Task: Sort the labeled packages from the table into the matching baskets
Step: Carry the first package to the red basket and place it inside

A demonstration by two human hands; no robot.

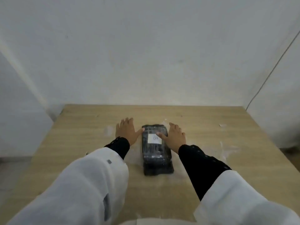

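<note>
A dark, plastic-wrapped package (155, 157) lies lengthwise in the middle of the wooden table (81, 140). A white label (155, 138) with a blurred handwritten mark sits on its top. My left hand (127, 131) rests flat on the table at the package's left side, its thumb touching the far left corner. My right hand (174, 137) lies at the right side, thumb on top of the package by the label. Both hands have their fingers spread. No basket is in view.
The table's far edge meets a white wall (146, 54). A thin cable (267, 75) runs down the wall at the right. Light scuffs and bits of clear tape mark the tabletop. Grey floor (9, 172) shows past the table's left edge.
</note>
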